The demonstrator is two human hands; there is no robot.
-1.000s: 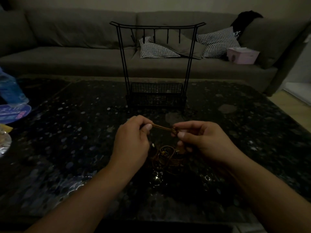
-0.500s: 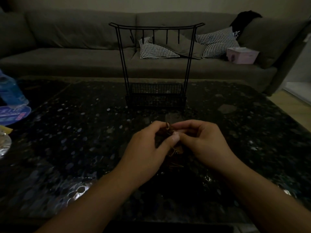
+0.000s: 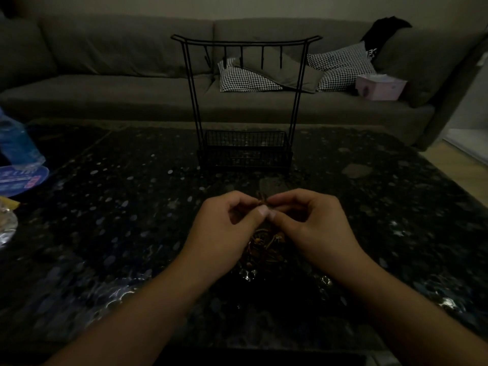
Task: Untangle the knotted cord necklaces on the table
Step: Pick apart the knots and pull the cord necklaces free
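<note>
A brown tangle of cord necklaces [image 3: 265, 245] lies on the dark speckled table [image 3: 132, 207], partly hidden between my wrists. My left hand [image 3: 227, 228] and my right hand [image 3: 314, 223] meet fingertip to fingertip just above it. Both pinch a small knotted bit of the cord [image 3: 261, 200] that sticks up between thumbs and forefingers. The rest of the cord hangs down from the pinch to the pile. The light is dim, so single strands are hard to tell apart.
A black wire jewellery stand [image 3: 245, 101] with hooks and a basket base stands just behind my hands. A blue bottle [image 3: 15, 143] and packets sit at the left edge. A grey sofa [image 3: 105, 75] with checked cushions and a pink box [image 3: 379, 87] lies beyond the table.
A second ago my hands were apart, stretching a short length of cord between them. They have come together over the pile and now pinch the knot closely.
</note>
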